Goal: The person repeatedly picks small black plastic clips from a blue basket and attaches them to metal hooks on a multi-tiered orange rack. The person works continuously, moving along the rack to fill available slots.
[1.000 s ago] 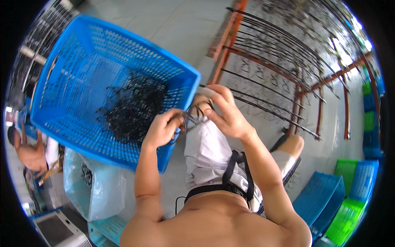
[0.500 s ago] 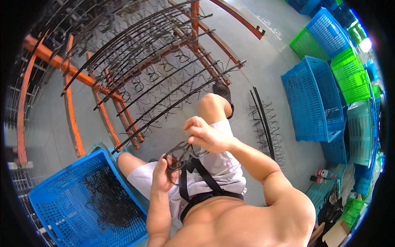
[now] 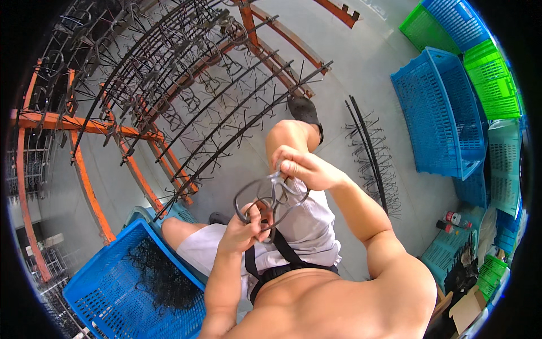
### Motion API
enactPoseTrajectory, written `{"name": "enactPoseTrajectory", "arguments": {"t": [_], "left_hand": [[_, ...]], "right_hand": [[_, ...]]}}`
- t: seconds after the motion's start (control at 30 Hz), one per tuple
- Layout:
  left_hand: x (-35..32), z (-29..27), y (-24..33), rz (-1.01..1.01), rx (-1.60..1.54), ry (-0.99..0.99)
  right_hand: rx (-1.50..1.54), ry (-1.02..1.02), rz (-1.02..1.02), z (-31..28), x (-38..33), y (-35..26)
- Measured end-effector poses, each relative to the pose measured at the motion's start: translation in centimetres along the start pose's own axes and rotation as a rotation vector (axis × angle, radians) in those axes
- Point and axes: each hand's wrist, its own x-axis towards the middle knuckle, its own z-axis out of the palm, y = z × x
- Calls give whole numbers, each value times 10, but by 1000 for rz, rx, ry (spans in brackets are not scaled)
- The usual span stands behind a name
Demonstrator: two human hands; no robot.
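Note:
Above my lap, my left hand (image 3: 243, 229) is closed around the lower part of some dark, glossy looped frames (image 3: 239, 195), which look like eyewear frames. My right hand (image 3: 310, 169) has thumb and fingers pinched at their upper end, near a pale shiny spot. The loops overlap, so I cannot tell how many pieces there are. Beside my left knee stands a blue plastic basket (image 3: 93, 282) with a tangled pile of thin black pieces (image 3: 161, 277) in it. Ahead is an orange metal rack (image 3: 84, 125) carrying black bars with hooks (image 3: 226, 141); similar looped frames hang there.
Two loose black hooked bars (image 3: 370, 152) lie on the grey floor to my right. Beyond them stand a large blue crate (image 3: 426, 113), green crates (image 3: 491, 76) and pale teal ones (image 3: 504, 164). Bottles (image 3: 458, 219) and a cardboard box (image 3: 467, 311) are at the lower right.
Both hands have moved to the right with the looped frames, the right one also slightly up. The frames are now spread more openly between them. My view has shifted a little.

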Motion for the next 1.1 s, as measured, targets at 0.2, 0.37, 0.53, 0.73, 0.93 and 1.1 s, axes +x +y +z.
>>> {"name": "enactPoseTrajectory", "arguments": {"t": [0.2, 0.37, 0.53, 0.73, 0.93, 1.1], "left_hand": [[3, -16, -13, 103, 230, 239], [5, -14, -27, 68, 390, 354], [-1, -23, -30, 116, 633, 276], [-8, -22, -25, 91, 404, 213], [-15, -25, -18, 146, 125, 302], [-16, -27, -13, 225, 67, 365]], "right_hand": [[339, 903, -219, -56, -1, 13], [245, 1253, -407, -113, 50, 32], [367, 1222, -378, -120, 76, 50], [450, 1105, -352, -120, 80, 54], [458, 1097, -281, -117, 85, 44], [380, 1117, -267, -117, 87, 42]]}}
